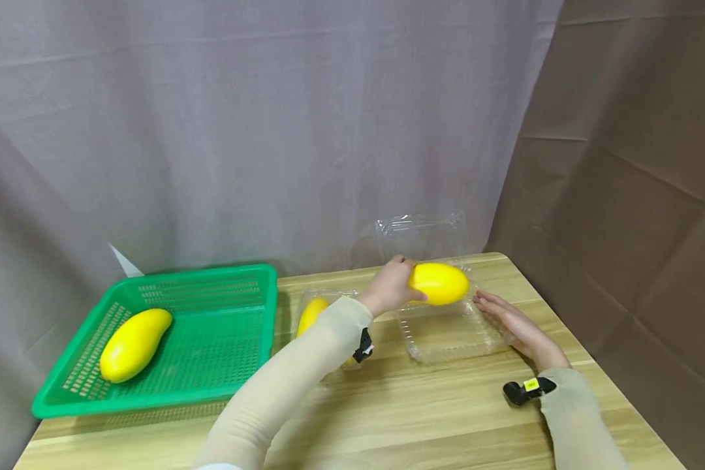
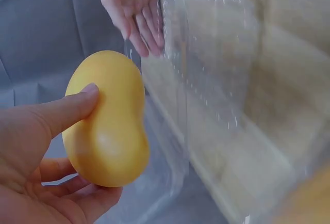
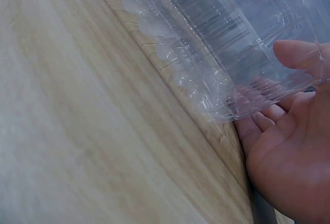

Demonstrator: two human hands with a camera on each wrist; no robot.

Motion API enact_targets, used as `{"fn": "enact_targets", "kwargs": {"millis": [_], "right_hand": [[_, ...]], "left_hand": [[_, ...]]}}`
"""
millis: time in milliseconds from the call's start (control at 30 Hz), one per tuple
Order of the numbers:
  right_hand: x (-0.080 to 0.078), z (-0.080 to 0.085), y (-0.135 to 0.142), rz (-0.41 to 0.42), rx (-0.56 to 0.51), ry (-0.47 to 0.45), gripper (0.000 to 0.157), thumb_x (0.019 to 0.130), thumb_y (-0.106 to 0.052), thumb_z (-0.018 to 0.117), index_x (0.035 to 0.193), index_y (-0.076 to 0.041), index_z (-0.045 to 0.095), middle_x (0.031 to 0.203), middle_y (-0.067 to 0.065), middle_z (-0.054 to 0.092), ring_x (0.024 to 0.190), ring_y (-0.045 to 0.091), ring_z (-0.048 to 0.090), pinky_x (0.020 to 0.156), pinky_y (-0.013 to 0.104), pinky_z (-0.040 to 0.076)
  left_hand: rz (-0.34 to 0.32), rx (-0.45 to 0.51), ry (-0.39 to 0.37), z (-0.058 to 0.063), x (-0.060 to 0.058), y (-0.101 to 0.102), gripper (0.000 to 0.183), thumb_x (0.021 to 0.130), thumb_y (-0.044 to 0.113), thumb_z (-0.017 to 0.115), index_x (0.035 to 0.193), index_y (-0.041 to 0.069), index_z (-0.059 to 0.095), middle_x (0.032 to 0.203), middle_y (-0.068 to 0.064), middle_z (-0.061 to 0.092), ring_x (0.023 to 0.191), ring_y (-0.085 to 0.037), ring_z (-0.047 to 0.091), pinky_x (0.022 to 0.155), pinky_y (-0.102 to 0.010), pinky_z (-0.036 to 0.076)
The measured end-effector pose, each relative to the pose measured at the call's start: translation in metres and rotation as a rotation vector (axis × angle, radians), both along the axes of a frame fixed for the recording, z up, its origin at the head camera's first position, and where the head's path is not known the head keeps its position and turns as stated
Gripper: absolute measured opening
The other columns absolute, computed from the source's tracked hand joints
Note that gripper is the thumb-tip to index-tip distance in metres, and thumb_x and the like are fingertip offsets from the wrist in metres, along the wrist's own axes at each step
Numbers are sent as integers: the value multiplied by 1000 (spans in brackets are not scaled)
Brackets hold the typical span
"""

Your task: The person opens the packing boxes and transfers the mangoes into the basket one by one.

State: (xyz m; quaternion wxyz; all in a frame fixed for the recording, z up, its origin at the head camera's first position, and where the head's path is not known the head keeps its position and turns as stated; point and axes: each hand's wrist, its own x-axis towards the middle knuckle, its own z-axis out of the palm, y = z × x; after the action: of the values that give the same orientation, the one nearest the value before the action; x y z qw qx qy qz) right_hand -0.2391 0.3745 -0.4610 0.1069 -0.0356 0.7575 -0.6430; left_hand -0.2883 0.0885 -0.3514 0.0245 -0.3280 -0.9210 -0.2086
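Observation:
My left hand grips a yellow mango, thumb on one side and fingers underneath. It holds the fruit above a clear plastic clamshell box, whose lid stands raised at the back. Fairly straight fingers of my right hand lie along the box's right side. In the right wrist view, some fingers of that hand show through the clear plastic. Partly behind my left forearm, another yellow mango sits in a second clear box.
A green perforated basket stands on the left, with one yellow mango inside at its left. Everything rests on a wood-grain table. Grey curtain hangs behind, brown cloth at the right.

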Motion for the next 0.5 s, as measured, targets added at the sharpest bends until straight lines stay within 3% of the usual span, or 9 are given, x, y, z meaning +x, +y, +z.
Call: {"fn": "enact_targets", "kwargs": {"millis": [500], "right_hand": [[1, -1, 3, 13, -9, -4, 65, 102, -29, 35, 147, 1, -2, 153, 18, -2, 136, 37, -3, 108, 50, -2]], "left_hand": [[51, 13, 68, 36, -17, -63, 65, 74, 37, 78, 124, 3, 53, 109, -8, 53, 90, -20, 56, 82, -33, 47]]}}
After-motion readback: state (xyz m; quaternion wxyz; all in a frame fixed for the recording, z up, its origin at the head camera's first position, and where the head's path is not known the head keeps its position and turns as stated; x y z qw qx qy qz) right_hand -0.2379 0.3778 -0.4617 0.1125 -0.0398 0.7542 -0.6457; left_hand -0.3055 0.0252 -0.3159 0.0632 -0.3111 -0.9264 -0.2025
